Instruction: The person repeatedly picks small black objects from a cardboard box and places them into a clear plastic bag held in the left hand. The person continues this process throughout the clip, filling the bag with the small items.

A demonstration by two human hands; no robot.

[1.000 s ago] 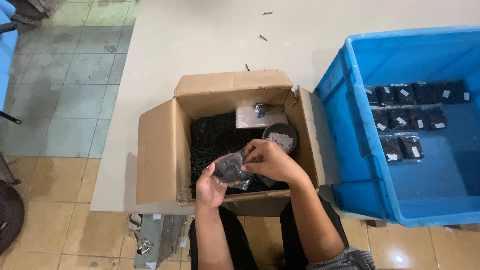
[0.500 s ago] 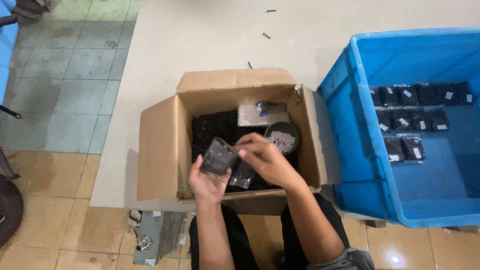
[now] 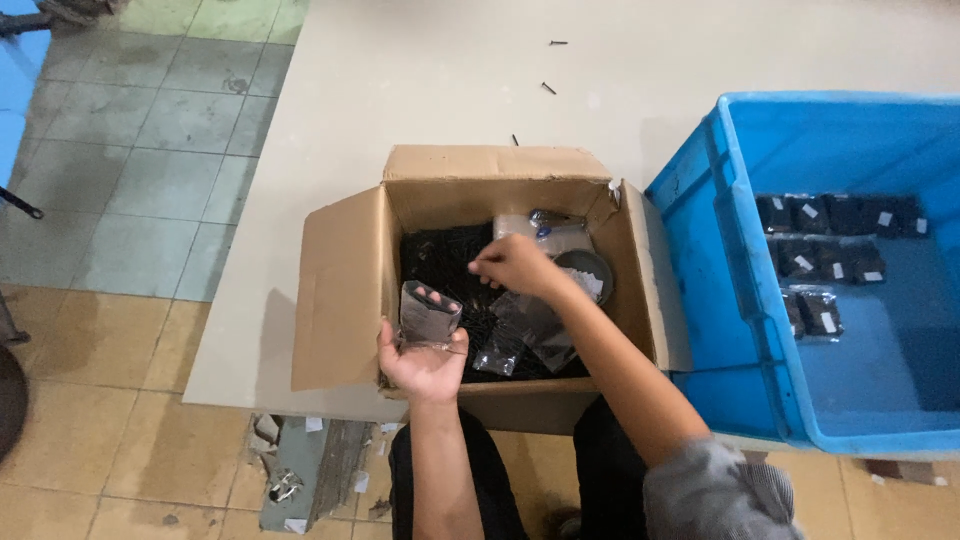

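The box point(image 3: 480, 290) is cardboard, its flaps folded outward, and it stands on a pale mat; everything else is placed from it.

The left hand point(image 3: 422, 362) sits at the box's near-left corner, just over the front wall, palm up; its fingers are clamped on a small clear bag point(image 3: 428, 314), which stands upright with its mouth held open, fingertips tucked into the top edge.

The right hand point(image 3: 512, 266) reaches from the near-right across the middle of the box; its fingers are bunched together, tips pinched and pointing left above the dark screws point(image 3: 445, 262) that cover the box floor; whether anything sits between the fingertips cannot be told.

Under the right forearm, toward the box's near wall, lie loose empty bags point(image 3: 530, 330), clear and crumpled; at the box's far-right corner rests a clear packet point(image 3: 550, 232); just nearer than that, against the right side, sits a round dark dish point(image 3: 590, 272).

To the right of the box, touching its right flap, stands a blue crate point(image 3: 740, 390); on the crate's floor lie filled bags point(image 3: 830, 250) in rows, each dark with a small white label.

Beyond the box's far wall a few stray screws point(image 3: 549, 88) lie on the mat; left of the box is tiled floor.
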